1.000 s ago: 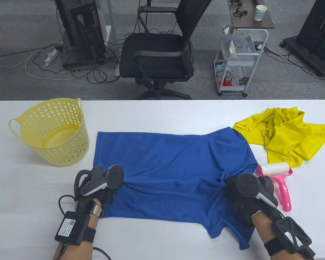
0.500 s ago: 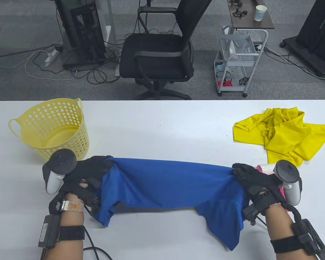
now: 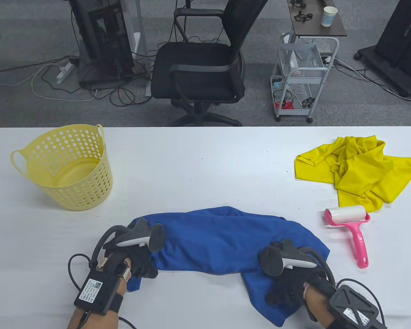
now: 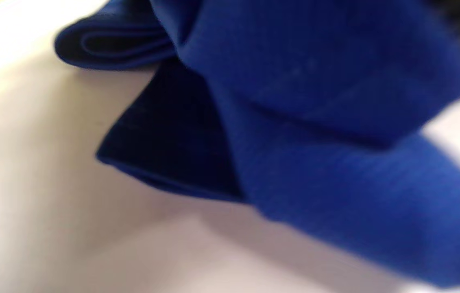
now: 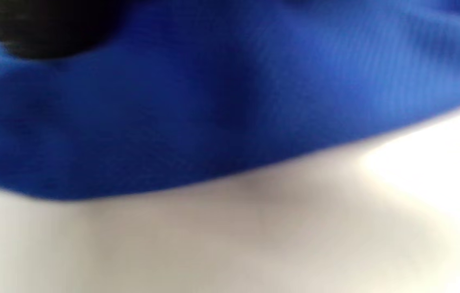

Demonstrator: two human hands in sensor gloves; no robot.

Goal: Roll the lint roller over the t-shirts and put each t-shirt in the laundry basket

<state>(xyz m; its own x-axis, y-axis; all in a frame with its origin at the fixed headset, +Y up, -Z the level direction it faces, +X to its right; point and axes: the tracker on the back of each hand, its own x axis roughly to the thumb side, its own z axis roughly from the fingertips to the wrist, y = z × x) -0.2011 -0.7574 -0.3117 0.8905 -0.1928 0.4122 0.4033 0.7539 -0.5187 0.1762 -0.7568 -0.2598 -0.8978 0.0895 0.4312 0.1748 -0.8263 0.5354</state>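
White table (image 3: pixel 205 161) — blue t-shirt (image 3: pixel 222 236) bunched under both hands' fingers (image 3: pixel 145 269).

Blurred blue t-shirt (image 4: pixel 319 122) fills the upper right, its folded hems drooping onto the pale desk (image 4: pixel 71 228) below

The overhead view was bright, even and sharp, with soft shadows on the desk (image 3: pixel 205 161); my wrist views were badly blurred.

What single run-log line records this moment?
hands: left and right grip blue shirt | shirt: bunched on table | roller: idle | basket: empty
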